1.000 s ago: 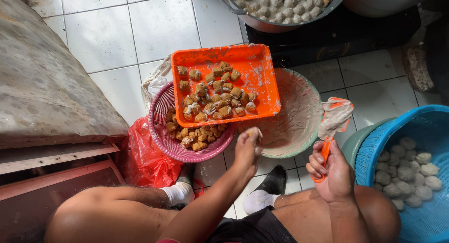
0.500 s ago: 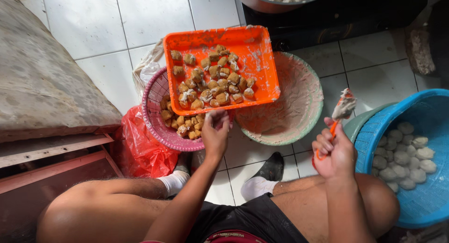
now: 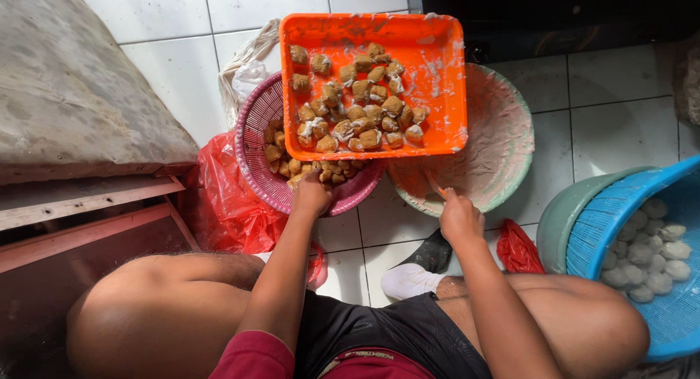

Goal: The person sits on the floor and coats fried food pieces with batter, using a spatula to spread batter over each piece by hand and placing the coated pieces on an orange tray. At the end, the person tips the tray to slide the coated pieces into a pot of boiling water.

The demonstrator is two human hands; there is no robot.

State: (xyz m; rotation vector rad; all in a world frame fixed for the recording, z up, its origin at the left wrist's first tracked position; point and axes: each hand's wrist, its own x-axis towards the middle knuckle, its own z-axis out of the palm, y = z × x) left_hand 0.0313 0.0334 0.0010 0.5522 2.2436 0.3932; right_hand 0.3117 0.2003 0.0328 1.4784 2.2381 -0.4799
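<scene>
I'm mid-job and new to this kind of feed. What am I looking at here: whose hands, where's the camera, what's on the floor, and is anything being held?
There is no machine: a seated person works bare-handed, filmed from a camera on their head looking down. The left hand reaches into a pink basket of brown fried pieces; its grasp is hidden. The right hand holds a thin orange tool in a smeared round basin. An orange tray of stuffed brown pieces rests across basket and basin. At the right, a blue basket holds pale balls. All stands on white floor tiles.
</scene>
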